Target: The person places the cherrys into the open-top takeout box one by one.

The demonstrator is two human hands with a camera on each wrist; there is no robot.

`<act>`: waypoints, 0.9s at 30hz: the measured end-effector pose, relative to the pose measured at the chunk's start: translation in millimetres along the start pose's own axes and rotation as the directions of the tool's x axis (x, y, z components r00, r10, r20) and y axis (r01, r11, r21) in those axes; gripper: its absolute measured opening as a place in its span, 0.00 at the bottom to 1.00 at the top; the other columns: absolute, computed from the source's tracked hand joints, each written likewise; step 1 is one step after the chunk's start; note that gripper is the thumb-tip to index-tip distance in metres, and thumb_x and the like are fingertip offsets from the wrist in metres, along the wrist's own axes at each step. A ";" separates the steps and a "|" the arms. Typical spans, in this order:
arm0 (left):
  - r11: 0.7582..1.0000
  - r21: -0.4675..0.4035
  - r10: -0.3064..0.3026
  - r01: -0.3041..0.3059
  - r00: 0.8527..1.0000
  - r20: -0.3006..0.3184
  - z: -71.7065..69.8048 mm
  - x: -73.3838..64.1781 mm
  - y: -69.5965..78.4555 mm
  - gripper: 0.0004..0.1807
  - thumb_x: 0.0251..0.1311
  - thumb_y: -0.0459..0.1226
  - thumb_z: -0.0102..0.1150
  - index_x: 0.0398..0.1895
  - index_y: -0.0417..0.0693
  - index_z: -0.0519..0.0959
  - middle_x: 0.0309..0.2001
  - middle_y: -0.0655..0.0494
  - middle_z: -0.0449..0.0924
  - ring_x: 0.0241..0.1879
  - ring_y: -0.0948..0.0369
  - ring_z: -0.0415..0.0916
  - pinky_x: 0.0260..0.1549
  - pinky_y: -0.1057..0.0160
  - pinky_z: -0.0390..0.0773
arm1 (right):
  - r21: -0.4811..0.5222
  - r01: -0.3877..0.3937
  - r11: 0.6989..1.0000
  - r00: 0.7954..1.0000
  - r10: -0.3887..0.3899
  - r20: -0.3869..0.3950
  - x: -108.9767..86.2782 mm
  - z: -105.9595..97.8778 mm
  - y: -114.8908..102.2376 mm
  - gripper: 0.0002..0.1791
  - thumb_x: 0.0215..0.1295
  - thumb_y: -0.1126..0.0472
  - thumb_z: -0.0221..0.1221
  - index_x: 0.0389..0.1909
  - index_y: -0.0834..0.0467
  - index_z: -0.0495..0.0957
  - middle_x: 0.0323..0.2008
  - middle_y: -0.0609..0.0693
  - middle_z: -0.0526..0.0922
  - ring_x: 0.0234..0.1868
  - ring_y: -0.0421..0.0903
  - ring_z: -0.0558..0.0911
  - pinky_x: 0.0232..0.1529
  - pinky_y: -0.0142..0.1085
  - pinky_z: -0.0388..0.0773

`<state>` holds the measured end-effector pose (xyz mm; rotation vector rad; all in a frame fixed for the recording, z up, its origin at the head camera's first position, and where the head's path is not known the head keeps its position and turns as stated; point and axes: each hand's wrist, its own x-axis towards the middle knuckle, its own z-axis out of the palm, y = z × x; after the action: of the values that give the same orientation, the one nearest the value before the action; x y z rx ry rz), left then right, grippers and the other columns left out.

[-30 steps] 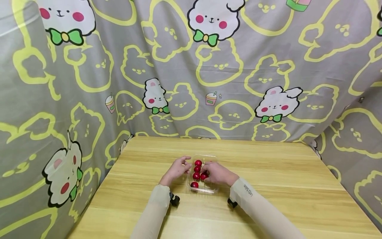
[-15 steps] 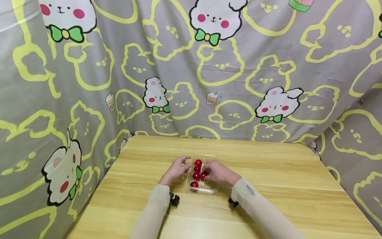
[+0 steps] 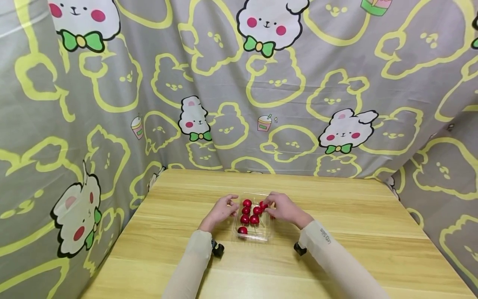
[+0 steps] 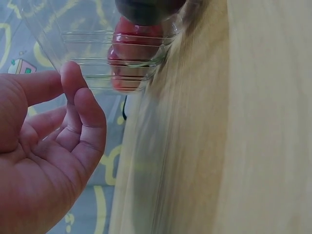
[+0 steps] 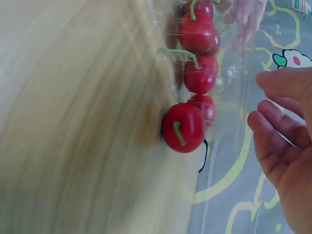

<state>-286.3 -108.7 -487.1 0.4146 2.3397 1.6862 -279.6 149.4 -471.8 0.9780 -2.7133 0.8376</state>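
Observation:
A clear plastic box [image 3: 252,238] holds several red cherries [image 3: 245,219]. My left hand [image 3: 222,210] is at the box's left wall with its fingers loosely bent. In the left wrist view, the left fingertips [image 4: 74,78] overlap the box's edge; whether they touch it is unclear. My right hand [image 3: 285,209] is over the box's right side. In the right wrist view its thumb and fingers [image 5: 265,80] are apart, with nothing between them. One cherry with a green stem [image 5: 184,127] lies on the table just outside the box, partly hidden by the right hand in the head view.
The box stands on a light wooden table [image 3: 336,232]. A grey curtain [image 3: 224,83] with yellow and white cartoon figures hangs behind the table and along its sides. Black wrist cameras [image 3: 218,250] sit on both forearms.
My right hand has moved right and slightly back from inside the box, with its fingers spread more. More cherries in the box's right half show now. The left hand has hardly moved.

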 end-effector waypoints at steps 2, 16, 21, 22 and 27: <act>1.000 0.011 -0.008 0.008 1.000 0.000 0.3 0.9 0.1 0.25 0.67 0.29 0.51 0.65 0.30 0.62 0.33 0.44 0.74 0.27 0.57 0.77 0.33 0.55 0.82 | 0.005 -0.022 1.000 0.999 0.022 -0.027 -2.2 0.6 3.0 0.07 0.58 0.67 0.63 0.38 0.61 0.82 0.35 0.49 0.79 0.36 0.45 0.77 0.36 0.37 0.78; 0.999 0.033 -0.021 0.022 0.999 -0.030 0.1 5.7 -8.7 0.25 0.66 0.29 0.50 0.65 0.31 0.62 0.34 0.48 0.73 0.25 0.61 0.77 0.29 0.62 0.81 | 0.028 -0.262 0.965 0.959 0.257 0.117 -17.4 -5.5 26.8 0.21 0.49 0.75 0.60 0.48 0.65 0.78 0.44 0.56 0.76 0.41 0.51 0.77 0.39 0.40 0.78; 1.000 0.026 -0.009 0.010 1.000 -0.028 -0.1 5.3 -9.2 0.25 0.66 0.29 0.50 0.65 0.30 0.62 0.33 0.48 0.72 0.25 0.61 0.76 0.29 0.62 0.81 | 0.023 -0.281 0.959 0.941 0.271 0.201 -19.1 -0.8 27.0 0.23 0.52 0.65 0.68 0.51 0.62 0.77 0.42 0.52 0.75 0.42 0.49 0.76 0.40 0.41 0.77; 1.000 0.025 -0.010 0.011 1.000 -0.028 0.1 5.4 -9.3 0.25 0.66 0.29 0.50 0.65 0.30 0.62 0.33 0.48 0.72 0.25 0.61 0.76 0.29 0.61 0.81 | 0.018 -0.274 0.962 0.943 0.265 0.200 -19.0 0.2 27.1 0.23 0.53 0.62 0.68 0.51 0.62 0.77 0.41 0.52 0.75 0.41 0.47 0.76 0.40 0.40 0.76; 1.000 0.030 -0.008 0.009 1.000 -0.028 0.8 5.0 -8.2 0.25 0.66 0.28 0.50 0.65 0.30 0.62 0.33 0.48 0.72 0.25 0.59 0.77 0.30 0.59 0.81 | 0.005 -0.171 0.985 0.970 0.167 0.176 -18.8 4.9 29.4 0.17 0.56 0.58 0.66 0.45 0.61 0.79 0.35 0.51 0.75 0.35 0.45 0.76 0.36 0.37 0.76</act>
<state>-291.5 -108.7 -495.2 0.3883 2.3860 1.6655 -283.0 175.7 -495.1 0.8717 -2.9782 0.8454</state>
